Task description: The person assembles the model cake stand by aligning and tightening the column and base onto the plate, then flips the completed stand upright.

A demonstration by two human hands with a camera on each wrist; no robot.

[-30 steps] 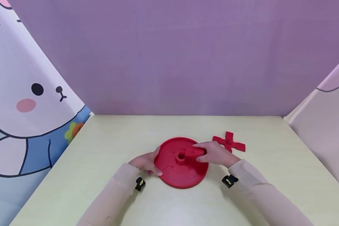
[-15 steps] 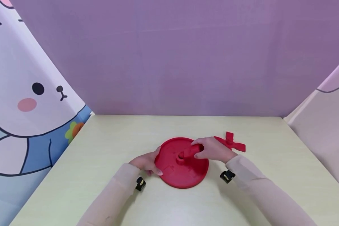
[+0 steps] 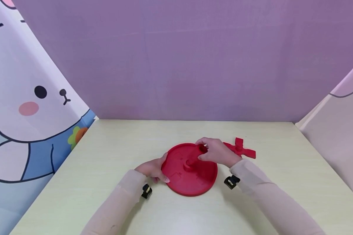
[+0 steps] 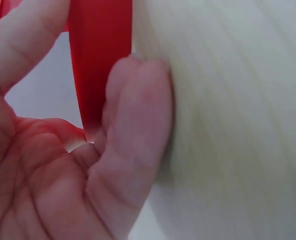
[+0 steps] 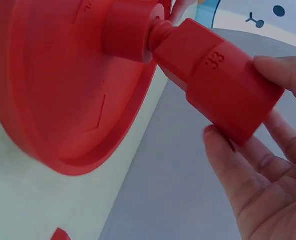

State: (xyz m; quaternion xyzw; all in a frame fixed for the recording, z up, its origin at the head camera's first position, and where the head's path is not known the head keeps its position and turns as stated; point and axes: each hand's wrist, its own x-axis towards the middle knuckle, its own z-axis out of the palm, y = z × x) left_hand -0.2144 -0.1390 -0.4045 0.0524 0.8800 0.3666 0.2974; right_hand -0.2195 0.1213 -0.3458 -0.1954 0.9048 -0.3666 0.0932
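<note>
A red round plastic disc point(image 3: 191, 187) with a raised rim and a central round socket point(image 5: 130, 31) lies on the table. My left hand point(image 3: 151, 169) holds its left edge, fingers at the rim in the left wrist view point(image 4: 103, 60). My right hand point(image 3: 219, 152) pinches the wide, hollow end of a red faceted plastic post point(image 5: 233, 80) marked 33. The post leans over the disc, its narrow threaded tip point(image 5: 160, 32) right at the socket's mouth. Behind the right hand lies a red cross-shaped piece point(image 3: 248, 152), partly hidden by that hand.
The pale wooden table point(image 3: 126, 137) ends at a purple cloth backdrop point(image 3: 179, 65). Cartoon-printed cloth point(image 3: 17, 98) hangs at the left, and a pale cloth point(image 3: 338, 137) at the right. Both forearms wear a small black wrist mount point(image 3: 231, 181).
My right hand has moved slightly left and up, tilting the post from nearly lying flat to more upright, its tip at the socket. The left hand and disc stay in place.
</note>
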